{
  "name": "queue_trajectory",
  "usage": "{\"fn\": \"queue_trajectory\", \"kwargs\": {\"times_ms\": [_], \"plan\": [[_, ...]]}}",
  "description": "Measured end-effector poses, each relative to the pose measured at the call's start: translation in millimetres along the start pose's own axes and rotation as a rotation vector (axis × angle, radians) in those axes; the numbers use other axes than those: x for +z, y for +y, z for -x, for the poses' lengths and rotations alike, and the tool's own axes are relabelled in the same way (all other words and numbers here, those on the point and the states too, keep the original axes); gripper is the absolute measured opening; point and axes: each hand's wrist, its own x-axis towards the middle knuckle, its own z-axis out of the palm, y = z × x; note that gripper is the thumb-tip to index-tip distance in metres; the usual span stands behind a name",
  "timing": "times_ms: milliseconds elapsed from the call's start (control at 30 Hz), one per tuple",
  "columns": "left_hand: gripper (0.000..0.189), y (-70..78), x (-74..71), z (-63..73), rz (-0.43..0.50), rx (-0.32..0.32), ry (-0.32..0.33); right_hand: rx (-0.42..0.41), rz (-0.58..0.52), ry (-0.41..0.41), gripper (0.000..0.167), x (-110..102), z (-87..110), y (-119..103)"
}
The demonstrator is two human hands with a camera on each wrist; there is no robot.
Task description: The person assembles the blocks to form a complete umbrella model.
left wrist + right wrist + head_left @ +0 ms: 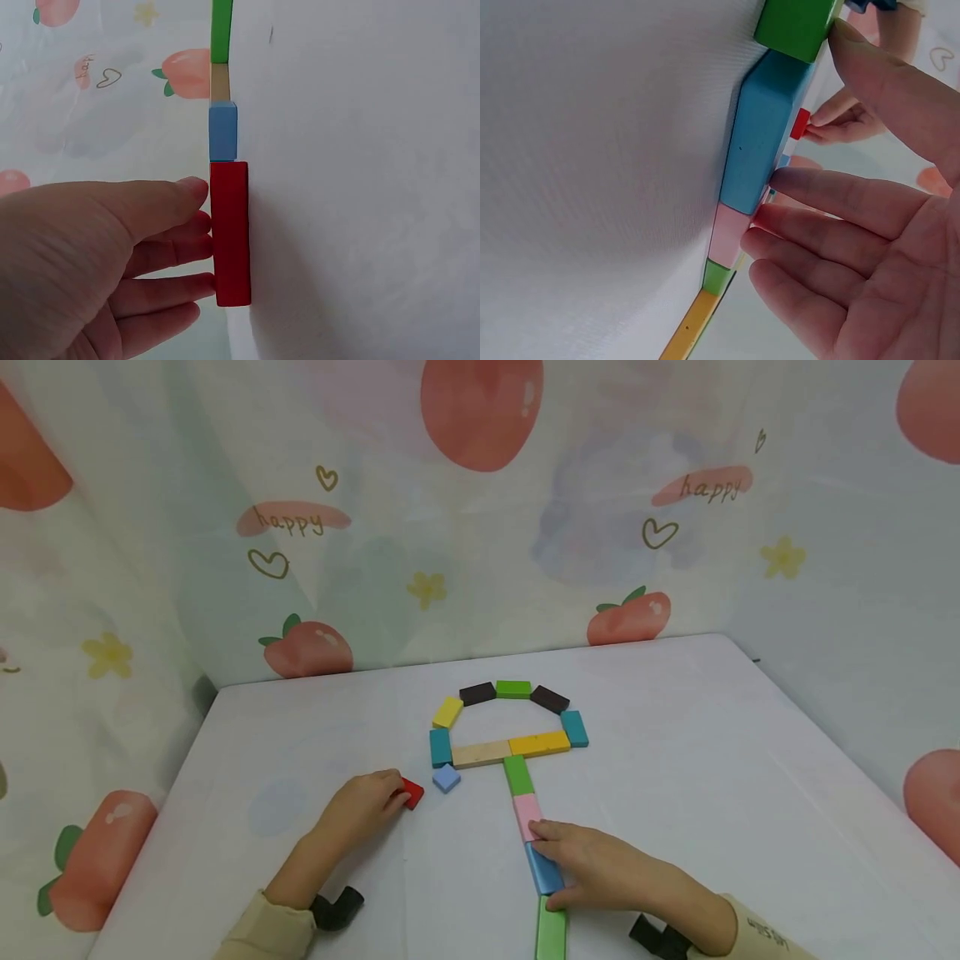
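My left hand (362,808) touches a red block (413,794) that lies on the table, left of the other blocks. In the left wrist view, thumb and fingertips meet the upper face of the red block (231,240) with the fingers fairly straight. A small light-blue block (446,778) sits just beyond it. My right hand (596,867) rests with extended fingers on a line of blocks. Its fingertips lie over the pink block (527,812) and the blue block (542,872), while the thumb touches the near green block (552,931).
At the line's far end, another green block (517,774) meets a bar of a plain wood block (480,753) and an orange-yellow block (540,744). Teal, yellow, dark and green blocks arch behind the bar. A printed curtain (480,552) hangs behind the white table (675,735).
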Motion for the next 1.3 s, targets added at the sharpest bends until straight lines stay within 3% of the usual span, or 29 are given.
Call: {"fn": "queue_trajectory", "kwargs": {"times_ms": [167, 433, 700, 1067, 1300], "plan": [[0.014, 0.9, 2.2, 0.5, 0.007, -0.041, -0.022, 0.000, 0.002, 0.012, 0.066, 0.4, 0.8, 0.5], [0.046, 0.9, 0.6, 0.6, 0.019, -0.102, -0.029, 0.040, -0.028, -0.017, 0.066, 0.5, 0.6, 0.1], [0.052, 5.6, 0.2, -0.1, 0.043, -0.111, -0.120, 0.041, -0.047, -0.017, 0.067, 1.6, 0.8, 0.5], [0.049, 20.9, -5.7, 6.8, 0.044, -0.055, -0.186, 0.035, -0.043, -0.015, 0.068, 1.9, 0.1, 0.9], [0.047, 33.7, -7.4, 11.3, 0.033, -0.040, -0.186, 0.031, -0.024, -0.003, 0.068, 1.7, 0.3, 0.9]]}}
